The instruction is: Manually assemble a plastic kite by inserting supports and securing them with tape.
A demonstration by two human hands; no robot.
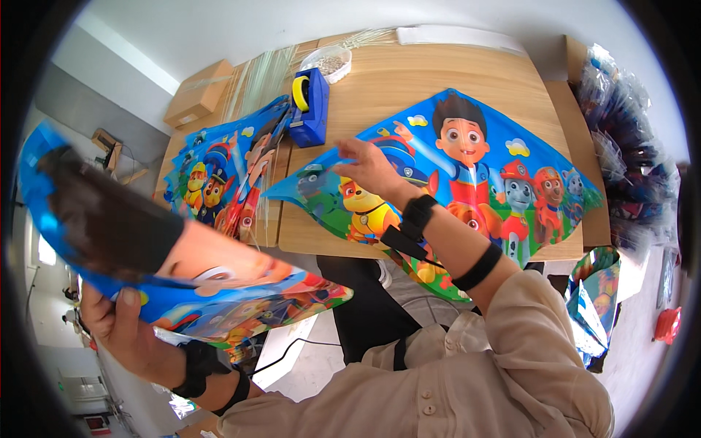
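A blue cartoon-printed kite [467, 168] lies spread on the wooden table in front of me, its lower tip hanging over the near edge. Over its left part is my right hand [365, 169], fingers apart and holding nothing; whether the fingertips touch the sheet I cannot tell. Off the table on the left, my left hand [120, 321] pinches the edge of another printed kite [219, 248]. That one is bent over and partly blurred. Between the two, a stack of similar kites [219, 171] rests on the table's left side.
Behind the stack stands a blue tape dispenser [310, 109] with yellow tape. A white basket [328, 64] of small pieces, thin pale rods [263, 80] and a cardboard box [198, 93] are at the back. Clear-bagged goods [621, 146] fill the right side. Another printed sheet [593, 306] hangs at lower right.
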